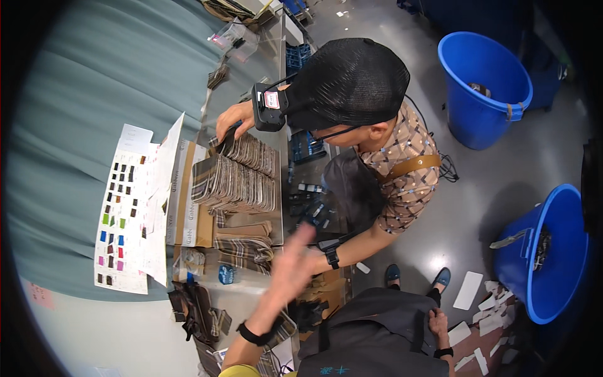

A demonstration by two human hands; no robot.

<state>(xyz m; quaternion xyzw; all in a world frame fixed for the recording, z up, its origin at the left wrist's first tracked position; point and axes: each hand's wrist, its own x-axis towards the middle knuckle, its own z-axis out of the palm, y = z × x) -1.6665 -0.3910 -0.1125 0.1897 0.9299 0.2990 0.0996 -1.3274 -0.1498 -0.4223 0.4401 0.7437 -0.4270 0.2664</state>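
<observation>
Head: right grip (438, 324) (half-curled) against apron (377, 336)

- Dark grey apron (370, 330) with darker straps (418, 332) and small blue stitched marking (333, 371)
- Yellow-green sleeve (240, 371)
- Left hand (294, 267) bare, black wristband (254, 335)
- Right hand (438, 323) bare, similar black band (443, 353)
- Dark blue slip-on shoes (443, 276)

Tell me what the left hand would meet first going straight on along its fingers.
Probably the small dark and blue pieces just past the blurred fingertips of the left hand; depth is unclear, so it might pass above them.
</observation>
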